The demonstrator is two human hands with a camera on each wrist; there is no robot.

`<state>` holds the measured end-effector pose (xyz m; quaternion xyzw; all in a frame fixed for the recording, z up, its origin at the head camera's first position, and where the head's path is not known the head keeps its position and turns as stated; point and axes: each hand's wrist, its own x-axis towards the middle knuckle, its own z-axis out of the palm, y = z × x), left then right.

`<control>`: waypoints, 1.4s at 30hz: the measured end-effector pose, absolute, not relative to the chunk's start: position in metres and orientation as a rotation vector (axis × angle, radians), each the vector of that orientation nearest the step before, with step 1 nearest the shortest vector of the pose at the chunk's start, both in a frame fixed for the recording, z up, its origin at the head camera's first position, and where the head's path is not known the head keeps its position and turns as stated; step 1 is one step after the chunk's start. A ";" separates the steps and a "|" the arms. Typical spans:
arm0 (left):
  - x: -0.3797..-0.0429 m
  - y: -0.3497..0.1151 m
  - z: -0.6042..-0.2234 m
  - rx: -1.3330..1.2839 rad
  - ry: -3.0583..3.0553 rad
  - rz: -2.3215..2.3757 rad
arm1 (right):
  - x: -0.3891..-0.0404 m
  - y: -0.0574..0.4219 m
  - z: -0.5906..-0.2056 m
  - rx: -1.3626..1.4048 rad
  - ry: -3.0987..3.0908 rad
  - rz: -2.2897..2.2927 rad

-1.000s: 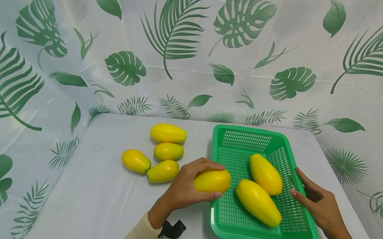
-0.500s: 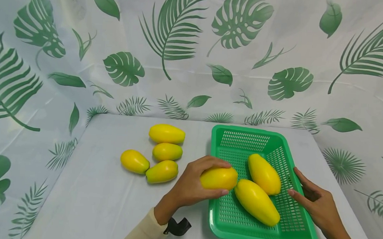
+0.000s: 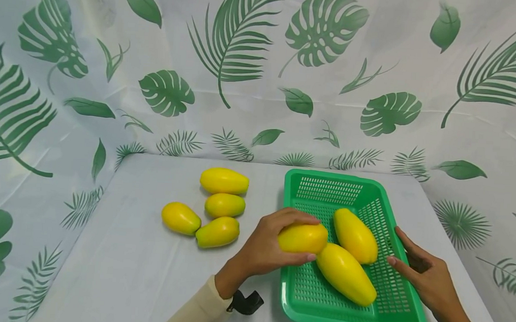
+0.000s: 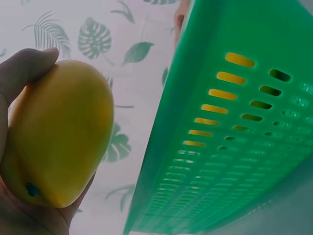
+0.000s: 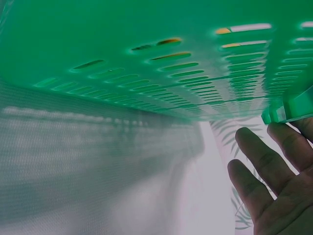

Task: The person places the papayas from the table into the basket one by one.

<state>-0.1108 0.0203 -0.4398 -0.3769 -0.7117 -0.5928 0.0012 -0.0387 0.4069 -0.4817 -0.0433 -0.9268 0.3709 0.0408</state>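
Note:
My left hand [image 3: 259, 244] grips a yellow papaya [image 3: 304, 238] between thumb and fingers, over the left side of the green basket [image 3: 288, 281]. In the left wrist view the held papaya [image 4: 63, 132] shows a dark stem spot, apart from the basket's slotted outer wall [image 4: 166, 98]. Two larger papayas [image 3: 346, 274] lie inside the basket, side by side. At the basket's right side, my right hand [image 3: 432, 280] holds the rim, thumb on the inner side and fingers outside. Those fingers [image 5: 264, 159] show below the rim in the right wrist view.
Several more papayas [image 3: 224, 181] lie grouped on the white-covered table [image 3: 127, 271], left of the basket. A leaf-printed cloth [image 3: 264, 58] hangs behind the table and along its sides.
My left hand has moved right with the papaya, from the basket's left rim further over its inside. The right hand has kept its place on the rim.

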 end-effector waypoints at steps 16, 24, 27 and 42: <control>-0.120 0.037 -0.439 -1.165 -2.296 -1.809 | -0.038 0.405 -0.479 -0.099 -2.819 1.175; -0.120 0.031 -0.442 -1.156 -2.283 -1.715 | -0.038 0.407 -0.479 -0.109 -2.833 1.163; -0.117 0.025 -0.442 -1.145 -2.281 -1.703 | -0.038 0.408 -0.480 -0.119 -2.837 1.155; -0.101 -0.041 -0.453 -0.810 -2.286 -1.742 | -0.038 0.407 -0.479 -0.119 -2.833 1.167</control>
